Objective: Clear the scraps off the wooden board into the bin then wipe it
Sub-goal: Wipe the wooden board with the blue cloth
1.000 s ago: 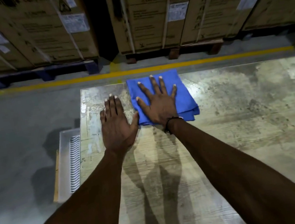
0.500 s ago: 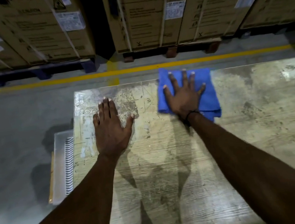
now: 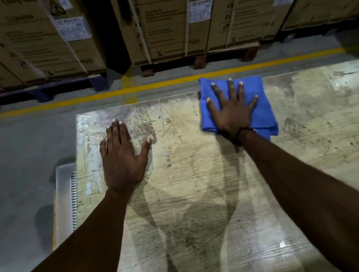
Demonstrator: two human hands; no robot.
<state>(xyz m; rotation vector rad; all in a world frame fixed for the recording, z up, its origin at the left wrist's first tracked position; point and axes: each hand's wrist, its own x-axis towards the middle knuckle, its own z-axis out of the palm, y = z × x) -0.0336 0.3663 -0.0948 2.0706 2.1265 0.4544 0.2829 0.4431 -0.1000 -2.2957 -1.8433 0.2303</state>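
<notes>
No scraps are showing on the board (image 3: 206, 201), so clearing looks done and wiping is under way. The right hand (image 3: 232, 114) is pressing flat, fingers spread, on the cloth (image 3: 261, 101) at the far edge; the left hand (image 3: 122, 153) is lying open, holding nothing. The bin (image 3: 65, 198) is sitting below the left edge, its contents unclear.

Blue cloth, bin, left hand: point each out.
blue cloth (image 3: 261, 103), head view, bare right part beside the fingers
bin (image 3: 64, 198), head view, pale inner wall
left hand (image 3: 122, 160), head view, back of hand
</notes>
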